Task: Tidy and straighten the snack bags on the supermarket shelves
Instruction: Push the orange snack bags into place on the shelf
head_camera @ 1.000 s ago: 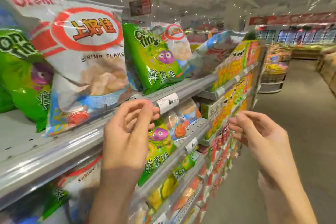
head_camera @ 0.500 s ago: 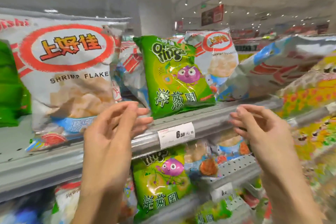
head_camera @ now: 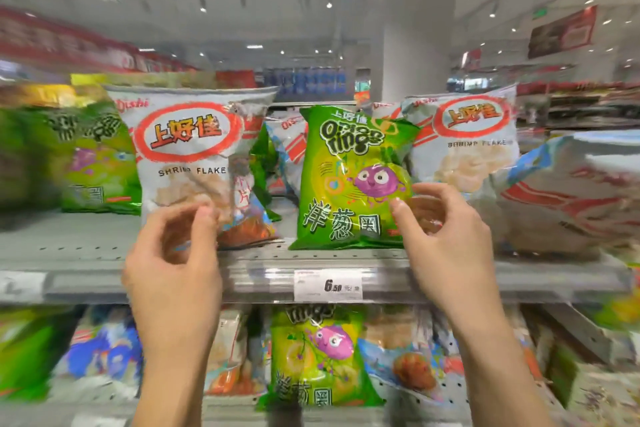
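**A:** On the top shelf, right in front of you, the green bag stands near the front edge, just above the price tag. Your right hand is at its lower right corner, fingers curled and partly spread; the thumb looks to be touching the film, but you have no firm grip that I can see.

**B:** And your left hand?

**A:** Loosely curled in front of the bottom of the white bag. It is blurred, so I cannot tell whether you hold the bag or only hover at it.

**B:** What could go wrong?

**A:** Both bags are light and puffy and sit close to the lip. Pull one corner toward you and the bag may pivot and slide off the shelf onto the rows below. Push too hard and you knock over the bags crowded behind. Squeeze, and you risk crushing the snacks inside.

**B:** How do they stand?

**A:** The green bag is upright, long axis near vertical, top leaning slightly right, print facing you. The white bag is upright too, face toward you, with its right side creased and turned a little away. I judge it needs squaring more than the green one.
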### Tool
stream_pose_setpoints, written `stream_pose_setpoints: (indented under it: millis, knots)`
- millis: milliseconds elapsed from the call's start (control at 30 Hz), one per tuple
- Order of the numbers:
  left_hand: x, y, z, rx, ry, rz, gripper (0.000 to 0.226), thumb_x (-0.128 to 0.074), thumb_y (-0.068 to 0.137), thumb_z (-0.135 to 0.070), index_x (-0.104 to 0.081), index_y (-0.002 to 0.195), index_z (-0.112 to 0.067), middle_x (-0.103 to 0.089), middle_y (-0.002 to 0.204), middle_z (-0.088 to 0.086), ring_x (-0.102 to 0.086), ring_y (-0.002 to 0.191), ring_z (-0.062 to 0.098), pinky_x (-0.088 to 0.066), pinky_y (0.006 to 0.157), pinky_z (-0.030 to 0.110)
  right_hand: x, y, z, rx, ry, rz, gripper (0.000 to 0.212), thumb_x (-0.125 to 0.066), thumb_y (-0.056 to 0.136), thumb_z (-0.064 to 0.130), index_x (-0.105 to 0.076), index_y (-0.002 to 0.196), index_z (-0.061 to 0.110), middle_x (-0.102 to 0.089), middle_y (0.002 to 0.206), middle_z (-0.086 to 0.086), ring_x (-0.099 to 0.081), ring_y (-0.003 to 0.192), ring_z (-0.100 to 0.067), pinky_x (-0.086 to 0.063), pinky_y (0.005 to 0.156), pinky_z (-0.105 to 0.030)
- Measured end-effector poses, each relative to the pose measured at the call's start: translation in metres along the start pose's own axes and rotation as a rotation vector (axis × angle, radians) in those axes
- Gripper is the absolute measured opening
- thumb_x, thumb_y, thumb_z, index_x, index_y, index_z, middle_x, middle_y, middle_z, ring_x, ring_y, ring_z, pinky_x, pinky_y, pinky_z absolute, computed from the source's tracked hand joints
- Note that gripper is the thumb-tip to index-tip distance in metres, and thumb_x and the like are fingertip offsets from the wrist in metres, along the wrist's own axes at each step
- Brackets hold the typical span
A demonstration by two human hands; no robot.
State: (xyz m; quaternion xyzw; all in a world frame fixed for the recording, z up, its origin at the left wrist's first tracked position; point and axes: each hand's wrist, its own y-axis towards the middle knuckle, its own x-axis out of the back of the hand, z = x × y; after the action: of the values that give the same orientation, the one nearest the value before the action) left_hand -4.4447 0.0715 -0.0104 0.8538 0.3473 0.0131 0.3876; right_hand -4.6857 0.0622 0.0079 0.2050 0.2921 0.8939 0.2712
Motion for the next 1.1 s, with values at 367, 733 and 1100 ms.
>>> stream_pose_setpoints:
  millis: [367, 733, 1100]
  knots:
    - [0.043, 0.067, 0.032, 0.088, 0.386, 0.317, 0.1, -0.071, 0.058, -0.081, -0.041, 0.134, -0.024, -0.053, 0.126, -0.003, -0.054, 0.12, 0.021, -0.044, 0.099, 0.041, -0.025, 0.045, -0.001, -0.206, -0.212, 0.271, 0.094, -0.082, 0.06, 0.069, -0.045, 0.134, 0.025, -0.063, 0.132, -0.002, -0.058, 0.122, -0.026, -0.045, 0.099, -0.038]
    - [0.034, 0.123, 0.057, 0.063, 0.373, 0.682, 0.107, -0.076, 0.037, -0.086, -0.057, 0.128, -0.032, -0.069, 0.119, -0.019, -0.064, 0.112, 0.007, -0.051, 0.099, 0.041, -0.036, 0.066, -0.005, -0.16, -0.003, 0.426, 0.077, -0.086, 0.039, 0.066, -0.078, 0.104, 0.026, -0.079, 0.1, 0.009, -0.073, 0.101, -0.017, -0.054, 0.1, -0.043]
    - [0.016, 0.114, 0.037, 0.155, 0.317, 0.566, 0.083, -0.08, 0.042, -0.067, -0.07, 0.112, -0.025, -0.074, 0.103, -0.008, -0.069, 0.099, 0.019, -0.055, 0.092, 0.044, -0.031, 0.05, 0.009, -0.045, -0.116, 0.103, 0.077, -0.09, 0.056, 0.06, -0.067, 0.12, 0.024, -0.075, 0.104, 0.007, -0.07, 0.1, -0.017, -0.055, 0.092, -0.042]
